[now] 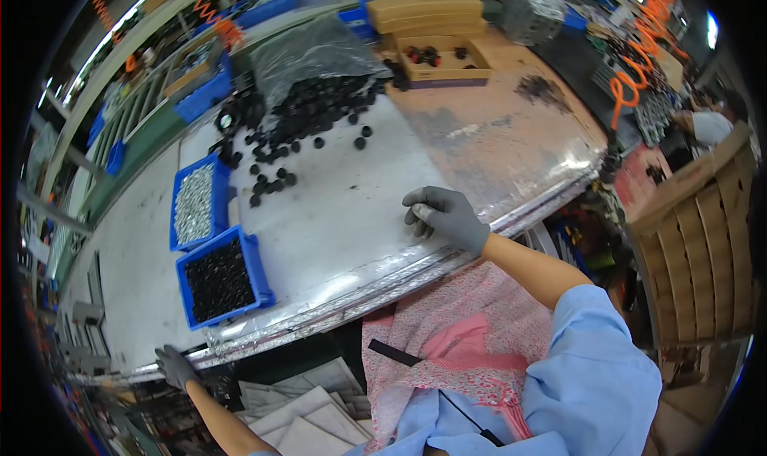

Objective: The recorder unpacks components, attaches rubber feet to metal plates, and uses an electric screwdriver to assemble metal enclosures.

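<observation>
Watching from afar, I see the right gloved hand [447, 218] at centre right, fingers loosely bent and parted, nothing visible between them. The left gloved hand [176, 367] touches the worktable [359, 224] edge at lower left; I cannot tell whether it grips. Left of centre, the blue bin of black pieces [257, 274] could, I judge, spill if a forearm knocked it; a bump might scatter the rounded black knobs [319, 108] at upper centre. Silvery bits fill the second blue bin [220, 200]; the plastic bag [315, 52] looks crinkled, translucent.
</observation>
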Motion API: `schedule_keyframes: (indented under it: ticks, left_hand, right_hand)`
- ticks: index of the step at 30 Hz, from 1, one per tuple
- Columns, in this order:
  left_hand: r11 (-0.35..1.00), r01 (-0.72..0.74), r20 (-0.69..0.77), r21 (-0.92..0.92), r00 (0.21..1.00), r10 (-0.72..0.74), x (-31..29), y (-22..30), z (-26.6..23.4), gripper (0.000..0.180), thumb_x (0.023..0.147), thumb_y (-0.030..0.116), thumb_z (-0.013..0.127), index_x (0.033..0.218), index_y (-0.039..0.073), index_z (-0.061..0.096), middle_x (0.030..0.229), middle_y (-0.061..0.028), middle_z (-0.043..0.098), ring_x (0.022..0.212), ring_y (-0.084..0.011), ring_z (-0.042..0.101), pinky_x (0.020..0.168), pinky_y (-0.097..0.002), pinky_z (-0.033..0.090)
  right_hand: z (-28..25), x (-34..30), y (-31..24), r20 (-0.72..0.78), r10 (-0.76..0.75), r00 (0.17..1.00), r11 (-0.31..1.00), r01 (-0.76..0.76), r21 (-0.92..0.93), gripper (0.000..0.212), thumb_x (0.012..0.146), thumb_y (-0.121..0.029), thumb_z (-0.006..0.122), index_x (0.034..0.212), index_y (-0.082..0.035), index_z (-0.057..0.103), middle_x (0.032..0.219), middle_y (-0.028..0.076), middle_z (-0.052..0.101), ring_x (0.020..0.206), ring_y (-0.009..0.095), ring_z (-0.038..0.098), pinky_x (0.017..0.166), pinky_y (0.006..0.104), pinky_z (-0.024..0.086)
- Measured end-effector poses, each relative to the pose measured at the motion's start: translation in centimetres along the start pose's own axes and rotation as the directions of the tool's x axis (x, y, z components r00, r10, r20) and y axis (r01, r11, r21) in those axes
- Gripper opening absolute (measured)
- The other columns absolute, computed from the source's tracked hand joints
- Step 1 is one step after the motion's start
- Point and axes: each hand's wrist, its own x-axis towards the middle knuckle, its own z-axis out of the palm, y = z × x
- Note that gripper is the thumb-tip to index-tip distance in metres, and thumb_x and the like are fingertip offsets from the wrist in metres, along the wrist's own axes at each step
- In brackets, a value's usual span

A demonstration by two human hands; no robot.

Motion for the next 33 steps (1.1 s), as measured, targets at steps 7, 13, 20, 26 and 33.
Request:
schedule_keyframes:
  ticks: [7,13,20,26,33]
  left_hand:
    - [0.995,-0.102,-0.043,-0.004,0.994,0.101,-4.6,0.8,0.2,0.064,0.095,0.053,0.030,0.144,0.012,0.035,0.147,-0.0195,0.033,0.136,-0.0363,0.029,0.109,-0.0448,0.027]
    - [0.825,-0.404,-0.324,-0.395,0.902,0.286,-14.4,4.8,-1.1,0.027,0.092,0.015,0.049,0.111,-0.002,0.055,0.099,-0.0216,0.061,0.087,-0.0318,0.060,0.078,-0.0378,0.049]
    - [0.579,-0.385,-0.387,-0.718,0.913,0.127,-21.9,7.9,-6.8,0.040,0.090,0.018,0.058,0.124,-0.002,0.054,0.126,-0.0202,0.055,0.118,-0.0310,0.052,0.099,-0.0362,0.041]
    - [0.488,-0.851,-0.658,-0.196,0.483,0.578,-28.1,15.7,-13.6,0.037,0.083,0.005,0.059,0.120,0.004,0.057,0.131,-0.0173,0.051,0.128,-0.0363,0.042,0.106,-0.0480,0.033]
    - [0.078,-0.970,-0.600,-0.230,0.204,0.773,-32.2,26.5,-11.7,0.030,0.079,0.009,0.060,0.109,0.005,0.062,0.122,-0.0118,0.058,0.121,-0.0299,0.049,0.104,-0.0438,0.038]
  right_hand:
    - [-7.6,-4.1,1.3,-0.299,0.004,0.954,0.997,0.018,0.072,0.021,0.092,-0.005,0.049,0.110,0.000,0.059,0.083,0.009,0.064,0.061,0.011,0.060,0.055,0.0237,0.051]
    - [-9.5,-1.9,0.3,-0.250,-0.086,0.964,0.996,0.086,-0.011,0.021,0.091,-0.005,0.051,0.109,0.002,0.061,0.083,0.010,0.066,0.064,0.012,0.062,0.057,0.0235,0.052]
    - [-8.4,1.3,-0.9,0.026,-0.050,0.998,0.982,0.054,-0.182,0.021,0.092,-0.006,0.050,0.110,-0.001,0.059,0.085,0.007,0.064,0.065,0.011,0.060,0.056,0.0232,0.049]
    - [-5.5,3.3,-1.1,0.133,0.054,0.990,0.983,-0.029,-0.183,0.021,0.092,-0.006,0.051,0.111,-0.002,0.059,0.085,0.007,0.063,0.067,0.011,0.060,0.059,0.0235,0.050]
    - [6.1,9.7,-4.3,0.595,-0.352,0.722,0.631,0.653,-0.419,0.022,0.088,-0.013,0.056,0.108,-0.006,0.063,0.088,0.010,0.066,0.073,0.016,0.064,0.069,0.0281,0.052]
